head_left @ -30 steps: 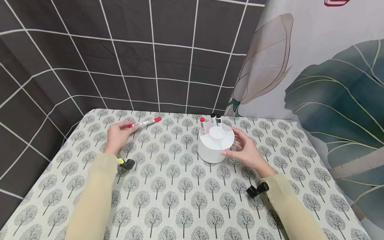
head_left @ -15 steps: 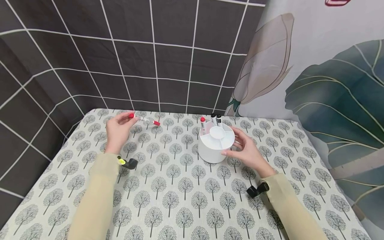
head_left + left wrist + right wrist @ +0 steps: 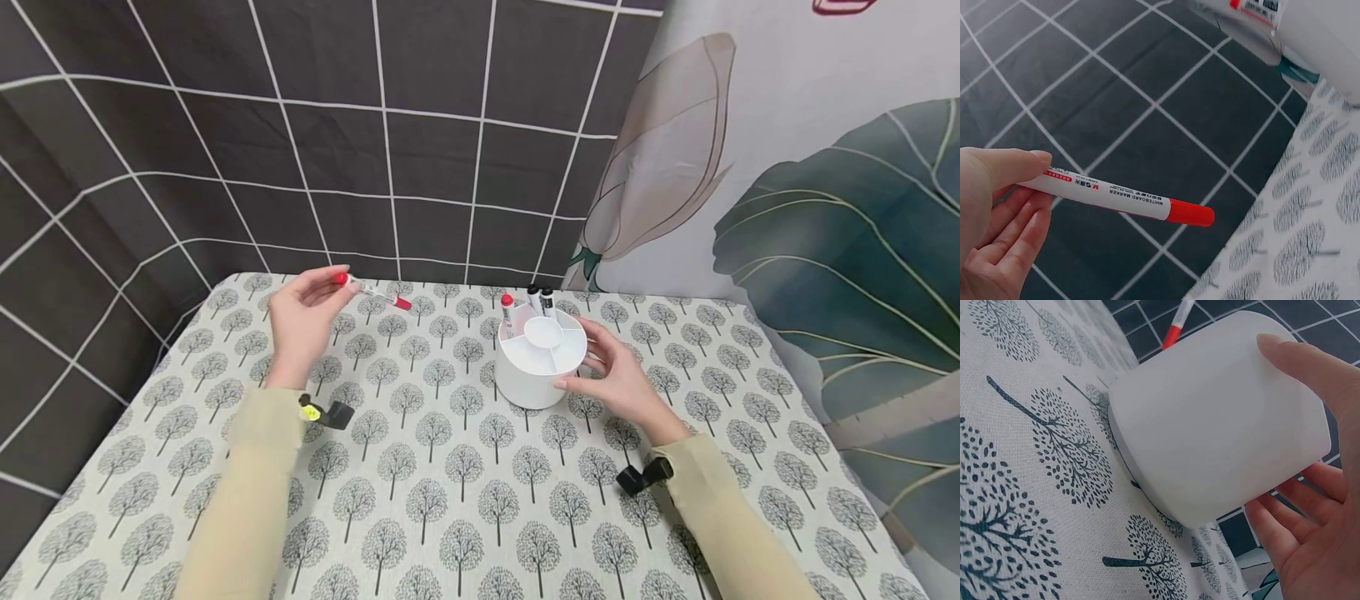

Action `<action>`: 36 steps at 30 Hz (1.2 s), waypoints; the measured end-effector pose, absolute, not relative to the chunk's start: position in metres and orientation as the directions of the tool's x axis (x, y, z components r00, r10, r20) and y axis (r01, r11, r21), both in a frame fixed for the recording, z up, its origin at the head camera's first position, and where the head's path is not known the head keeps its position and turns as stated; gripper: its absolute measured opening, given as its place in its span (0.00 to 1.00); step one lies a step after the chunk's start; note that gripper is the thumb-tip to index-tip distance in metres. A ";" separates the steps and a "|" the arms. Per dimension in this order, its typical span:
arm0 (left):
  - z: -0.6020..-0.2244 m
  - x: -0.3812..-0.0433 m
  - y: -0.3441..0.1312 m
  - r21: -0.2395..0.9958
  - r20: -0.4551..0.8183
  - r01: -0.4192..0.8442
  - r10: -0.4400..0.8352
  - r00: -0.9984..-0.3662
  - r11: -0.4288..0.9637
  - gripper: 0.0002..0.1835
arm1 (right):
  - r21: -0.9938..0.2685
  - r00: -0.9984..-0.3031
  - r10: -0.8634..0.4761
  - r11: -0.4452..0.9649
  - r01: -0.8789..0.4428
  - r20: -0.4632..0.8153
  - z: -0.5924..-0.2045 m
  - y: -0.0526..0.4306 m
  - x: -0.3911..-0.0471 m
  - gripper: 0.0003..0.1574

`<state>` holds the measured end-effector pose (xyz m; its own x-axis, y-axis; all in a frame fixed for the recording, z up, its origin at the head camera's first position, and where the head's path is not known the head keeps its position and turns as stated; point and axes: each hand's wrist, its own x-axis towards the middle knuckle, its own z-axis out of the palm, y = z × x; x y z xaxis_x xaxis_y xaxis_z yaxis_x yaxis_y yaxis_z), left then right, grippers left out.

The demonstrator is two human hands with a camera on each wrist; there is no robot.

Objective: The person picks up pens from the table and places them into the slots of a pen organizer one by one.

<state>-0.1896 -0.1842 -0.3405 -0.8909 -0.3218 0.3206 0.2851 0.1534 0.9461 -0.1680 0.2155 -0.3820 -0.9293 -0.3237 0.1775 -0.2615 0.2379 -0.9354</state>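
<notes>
Between thumb and fingers my left hand (image 3: 303,321) pinches a red-and-white whiteboard marker (image 3: 1110,192) near one end. In the head view the marker is raised above the table's far left part, its free red end pointing right and slightly down. My right hand (image 3: 618,383) grips the right side of a round white desk organizer (image 3: 525,383), thumb in front and fingers behind. The organizer stands upright on the table, with compartments around a round centre. A red-capped marker (image 3: 507,310) stands in its left compartment, and two black-capped markers (image 3: 547,302) stand at the back.
A cloth with a tree print (image 3: 457,467) covers the table. Behind the table hangs a dark curtain with a white grid (image 3: 435,150), and a flower-print curtain (image 3: 825,250) hangs at the right. Small black cameras are strapped to both wrists.
My left hand has lifted the marker off the table and shifted slightly right; the marker now tilts down to the right. My right hand and the organizer have stayed put.
</notes>
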 end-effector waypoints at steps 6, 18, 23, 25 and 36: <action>-0.326 -0.180 -0.168 0.926 0.378 0.356 -0.293 -0.878 0.128 0.17 | -0.932 -0.931 -0.322 0.250 -0.262 0.175 -0.382 0.216 -0.168 0.59; -0.311 -0.164 -0.137 0.891 0.453 0.438 -0.207 -0.867 0.116 0.15 | -0.930 -0.935 -0.313 0.267 -0.252 0.163 -0.383 0.217 -0.167 0.59; -0.306 -0.157 -0.124 0.875 0.485 0.475 -0.170 -0.858 0.095 0.15 | -0.933 -0.936 -0.314 0.261 -0.248 0.161 -0.383 0.216 -0.167 0.59; -0.304 -0.155 -0.119 0.868 0.496 0.490 -0.151 -0.855 0.083 0.15 | -0.934 -0.937 -0.313 0.262 -0.243 0.156 -0.383 0.216 -0.166 0.59; -0.301 -0.151 -0.096 0.858 0.513 0.514 -0.073 -0.855 0.005 0.16 | -0.931 -0.932 -0.323 0.258 -0.257 0.167 -0.383 0.216 -0.166 0.58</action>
